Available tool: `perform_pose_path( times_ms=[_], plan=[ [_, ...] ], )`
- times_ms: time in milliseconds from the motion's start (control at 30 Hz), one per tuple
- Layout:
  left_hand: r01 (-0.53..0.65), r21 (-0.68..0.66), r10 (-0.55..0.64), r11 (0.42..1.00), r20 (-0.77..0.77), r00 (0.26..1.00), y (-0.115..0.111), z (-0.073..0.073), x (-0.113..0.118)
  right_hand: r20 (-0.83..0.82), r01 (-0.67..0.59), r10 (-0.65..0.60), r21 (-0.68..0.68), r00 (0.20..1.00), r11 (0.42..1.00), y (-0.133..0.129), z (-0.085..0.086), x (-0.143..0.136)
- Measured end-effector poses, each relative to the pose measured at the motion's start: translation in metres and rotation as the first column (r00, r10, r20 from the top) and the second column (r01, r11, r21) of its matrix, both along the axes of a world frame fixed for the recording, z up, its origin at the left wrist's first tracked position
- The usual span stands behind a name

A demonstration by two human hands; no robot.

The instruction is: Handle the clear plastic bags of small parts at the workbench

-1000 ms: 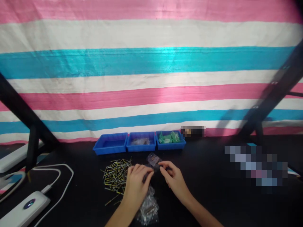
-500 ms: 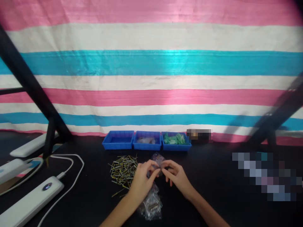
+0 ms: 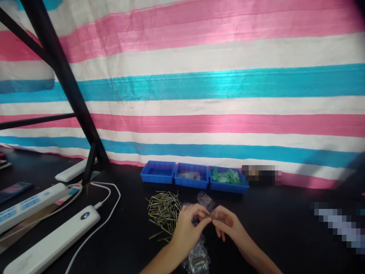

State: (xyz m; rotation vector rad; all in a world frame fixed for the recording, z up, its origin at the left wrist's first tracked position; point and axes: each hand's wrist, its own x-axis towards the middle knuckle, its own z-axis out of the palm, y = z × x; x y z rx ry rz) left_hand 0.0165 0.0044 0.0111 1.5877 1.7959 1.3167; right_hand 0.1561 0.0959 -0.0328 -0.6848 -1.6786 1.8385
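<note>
My left hand (image 3: 190, 224) is closed, with thumb and index finger pinched at the edge of a small clear plastic bag (image 3: 205, 200). Facing it, my right hand (image 3: 229, 224) pinches at the same spot, fingertips nearly touching the left ones. What lies between the fingertips is too small to tell apart. Beneath and in front of my left hand are more clear bags (image 3: 198, 257) with small parts inside. A loose pile of thin yellow and silver pins (image 3: 163, 209) lies just left of my left hand, partly hidden by it.
Behind the hands stand an empty blue tray (image 3: 158, 177), a blue tray (image 3: 191, 183) holding clear bags and one (image 3: 229, 188) holding green packets. White power strips (image 3: 54, 243), cables and a black frame (image 3: 70, 83) are at the left. Blurred items lie at the right.
The view has turned left, so the trays, pins and hands appear further right. Both hands keep their pinch at the bag.
</note>
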Motion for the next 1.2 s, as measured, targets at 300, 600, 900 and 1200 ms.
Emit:
perform_pose_path(
  times_ms=[300, 600, 900, 1200],
  plan=[
    [-0.01, 0.15, 0.003, 0.989, 0.048, 0.999, 0.004, -0.008, -0.003, -0.038, 0.185, -0.185, -0.022, 0.982, 0.983, -0.007, -0.01, -0.003],
    [-0.031, 0.218, 0.029, 0.975, 0.012, 0.999, 0.0, -0.007, -0.003, -0.029, 0.329, -0.329, -0.001, 0.944, 0.944, -0.009, -0.016, -0.006],
    [-0.139, 0.066, 0.129, 0.988, 0.135, 0.982, 0.004, -0.007, -0.012, -0.039, 0.359, -0.384, -0.278, 0.923, 0.891, -0.008, -0.003, -0.011],
    [-0.224, 0.177, 0.18, 0.958, 0.232, 0.956, 0.031, 0.014, -0.041, -0.069, 0.266, -0.287, -0.217, 0.955, 0.939, -0.008, -0.001, -0.014]
  ],
)
